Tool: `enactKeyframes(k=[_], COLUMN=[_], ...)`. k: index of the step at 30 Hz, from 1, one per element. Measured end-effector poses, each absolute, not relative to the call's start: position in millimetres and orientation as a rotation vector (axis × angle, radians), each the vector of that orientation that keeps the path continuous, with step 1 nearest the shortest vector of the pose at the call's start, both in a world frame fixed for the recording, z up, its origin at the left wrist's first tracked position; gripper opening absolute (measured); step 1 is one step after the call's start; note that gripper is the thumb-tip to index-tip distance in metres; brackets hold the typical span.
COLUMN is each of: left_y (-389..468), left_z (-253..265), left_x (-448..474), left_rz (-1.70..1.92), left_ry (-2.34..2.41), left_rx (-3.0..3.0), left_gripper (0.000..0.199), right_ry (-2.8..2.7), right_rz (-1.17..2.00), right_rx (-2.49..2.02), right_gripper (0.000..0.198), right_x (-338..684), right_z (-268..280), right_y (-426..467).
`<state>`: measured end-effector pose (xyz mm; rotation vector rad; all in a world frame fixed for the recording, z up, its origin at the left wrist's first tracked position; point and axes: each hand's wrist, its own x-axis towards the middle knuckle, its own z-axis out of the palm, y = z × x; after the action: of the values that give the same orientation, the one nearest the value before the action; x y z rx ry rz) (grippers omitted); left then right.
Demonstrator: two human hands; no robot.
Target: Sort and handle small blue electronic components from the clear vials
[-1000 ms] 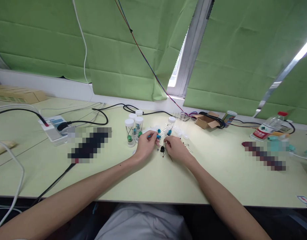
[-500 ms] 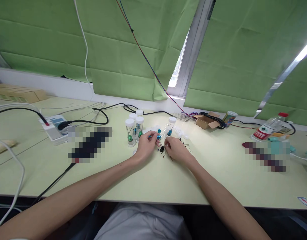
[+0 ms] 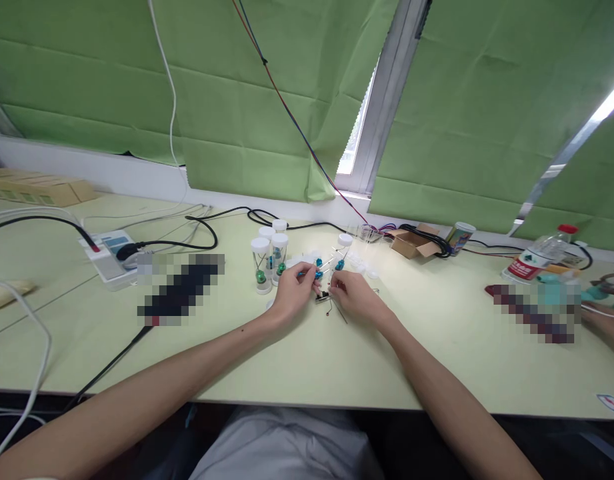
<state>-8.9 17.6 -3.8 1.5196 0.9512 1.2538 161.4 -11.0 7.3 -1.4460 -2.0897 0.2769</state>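
Shows a small black part [image 3: 323, 296] between both hands, over the pale green desk [image 3: 297, 367]. Holds the left hand [image 3: 293, 293] with thumb and fingertips drawn together beside shiny blue round beads [image 3: 319, 274]; curls the right hand [image 3: 355, 297] close above a thin dark rod [image 3: 341, 313]. Cannot tell of anything pinched in either grip. Has clear, white-capped cylindrical tubes [image 3: 261, 265] with green beads standing left, a brown cardboard box [image 3: 411, 245] farther right.

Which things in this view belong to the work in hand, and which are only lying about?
Probably in the work:
dark piece between left hand and right hand
blue pieces
white-capped jars

Apparently just lying about:
red-capped bottle
open cardboard box
power strip
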Motion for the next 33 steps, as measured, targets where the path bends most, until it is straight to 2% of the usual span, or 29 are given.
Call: enactKeyframes(k=[10,33], left_y=[17.0,14.0], left_z=[0.8,0.5], left_x=[-9.0,-6.8], left_rz=[1.284,1.251], left_ry=[1.007,0.982], left_rx=[1.547,1.578], left_gripper=[0.020,0.023], right_ry=[-1.907,-1.809], right_rz=[0.172,0.116], right_rx=[-1.334,-1.380], right_gripper=[0.014,0.013], right_x=[167.7,168.3], right_z=[3.4,6.4], right_y=[-2.5,-2.4])
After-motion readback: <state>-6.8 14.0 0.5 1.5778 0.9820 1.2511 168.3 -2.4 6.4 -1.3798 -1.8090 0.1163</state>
